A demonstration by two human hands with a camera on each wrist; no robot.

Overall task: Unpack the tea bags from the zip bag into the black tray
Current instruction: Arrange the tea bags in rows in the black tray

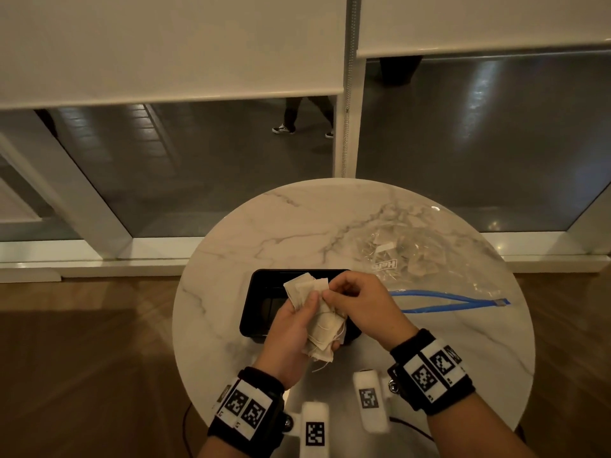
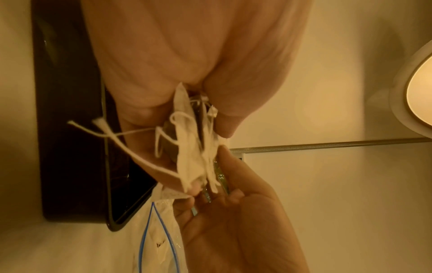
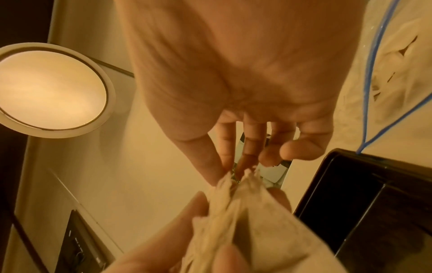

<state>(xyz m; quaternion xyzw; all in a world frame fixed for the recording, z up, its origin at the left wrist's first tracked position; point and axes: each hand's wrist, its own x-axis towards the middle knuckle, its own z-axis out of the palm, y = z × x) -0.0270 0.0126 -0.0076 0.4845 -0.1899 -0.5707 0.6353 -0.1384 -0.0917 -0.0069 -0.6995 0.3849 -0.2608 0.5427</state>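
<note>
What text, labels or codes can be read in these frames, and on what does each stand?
Zip bag: a white logo seen reversed, roughly "Hef"; the rest is unreadable.
Left wristband and right wristband: black-and-white square marker codes, no letters.
The two white camera housings at the wrists: one marker code each.
Tea bags and black tray: no readable text.

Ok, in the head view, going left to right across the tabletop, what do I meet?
Black tray → bundle of tea bags gripped in the left hand → right hand pinching the bundle's edge → clear zip bag, its blue zipper open, with more tea bags inside.
</note>
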